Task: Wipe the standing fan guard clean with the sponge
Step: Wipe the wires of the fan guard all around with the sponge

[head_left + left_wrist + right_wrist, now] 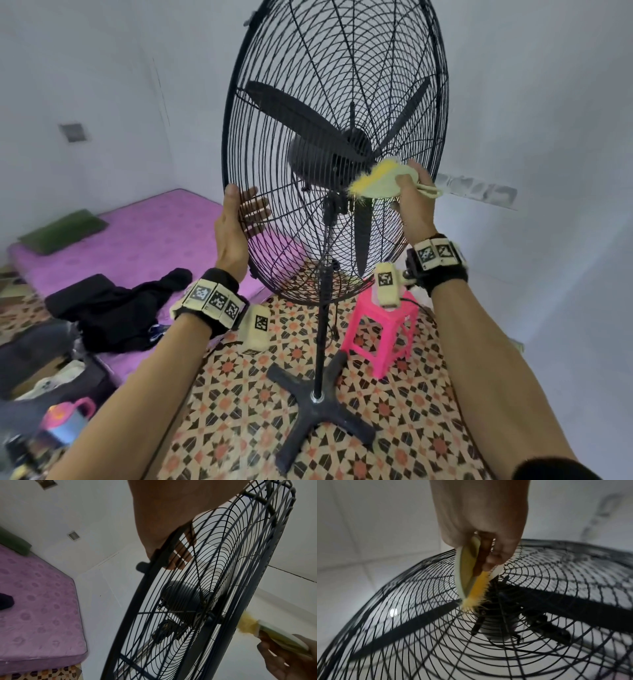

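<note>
Indoors, two hands are working on one black standing fan guard: left hand gripping its rim, right hand pinching one yellow sponge against the wires.

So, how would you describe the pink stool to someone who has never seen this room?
Find the tall black wire-guard standing fan on the patterned tile floor. Right of its pole, beside the cross-shaped base, stands the small bright pink plastic stool, the only pink furniture there.

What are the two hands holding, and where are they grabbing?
The left hand grips the fan guard at its outer rim, on the left side. The right hand pinches the sponge by its pale back end, with the yellow fuzzy edge toward the guard.
</note>
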